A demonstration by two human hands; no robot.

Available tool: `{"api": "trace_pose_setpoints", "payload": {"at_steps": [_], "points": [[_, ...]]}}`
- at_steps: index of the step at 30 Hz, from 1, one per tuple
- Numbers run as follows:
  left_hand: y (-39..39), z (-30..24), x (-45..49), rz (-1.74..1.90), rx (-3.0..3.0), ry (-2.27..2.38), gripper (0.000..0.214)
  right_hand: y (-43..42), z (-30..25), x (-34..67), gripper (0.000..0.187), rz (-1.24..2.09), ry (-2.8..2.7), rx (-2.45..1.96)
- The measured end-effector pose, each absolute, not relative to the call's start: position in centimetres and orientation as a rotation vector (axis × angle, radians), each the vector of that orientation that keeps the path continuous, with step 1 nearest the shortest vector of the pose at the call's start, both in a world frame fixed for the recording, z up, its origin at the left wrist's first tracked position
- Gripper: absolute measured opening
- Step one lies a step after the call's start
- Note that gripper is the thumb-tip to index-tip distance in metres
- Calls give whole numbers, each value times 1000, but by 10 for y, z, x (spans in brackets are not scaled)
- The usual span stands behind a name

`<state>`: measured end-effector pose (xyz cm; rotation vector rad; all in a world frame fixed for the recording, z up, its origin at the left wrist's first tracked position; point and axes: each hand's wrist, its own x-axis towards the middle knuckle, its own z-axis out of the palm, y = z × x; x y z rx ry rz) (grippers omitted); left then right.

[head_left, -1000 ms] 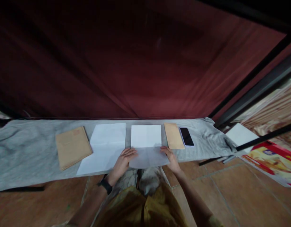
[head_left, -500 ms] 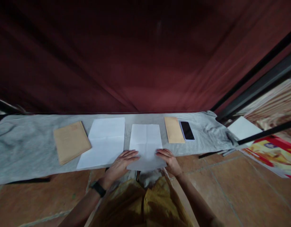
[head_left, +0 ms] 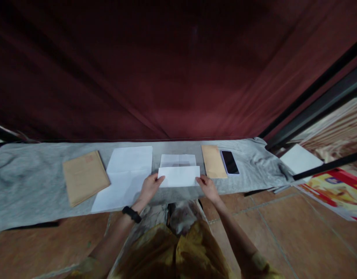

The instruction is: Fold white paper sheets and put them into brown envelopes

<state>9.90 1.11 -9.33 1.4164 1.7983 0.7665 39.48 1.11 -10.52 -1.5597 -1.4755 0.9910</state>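
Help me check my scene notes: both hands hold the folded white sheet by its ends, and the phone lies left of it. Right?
Not quite: the head view shows the phone right of the white sheet, beyond a narrow brown envelope. The left hand and right hand do hold the sheet by its ends.

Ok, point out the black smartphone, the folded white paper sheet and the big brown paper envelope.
black smartphone point(head_left: 230, 162), head view, screen centre.
folded white paper sheet point(head_left: 179, 176), head view, front flap.
big brown paper envelope point(head_left: 84, 177), head view, its middle.
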Motion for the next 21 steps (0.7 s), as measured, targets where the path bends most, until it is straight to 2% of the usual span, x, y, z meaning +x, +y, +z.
{"api": "trace_pose_setpoints", "payload": {"at_steps": [3,10,14,21], "points": [[19,-86,106,556,1562,1985,26,17,-109,387,26,851,-1475,-1646],[27,-80,121,138,1657,2236,35,22,-110,375,19,685,-1583,-1909],[31,-79,127,46,1661,2298,37,29,-101,370,27,629,-1780,-2161],[41,-77,130,12,1658,2341,39,41,-93,368,34,598,-1886,-2330]]}}
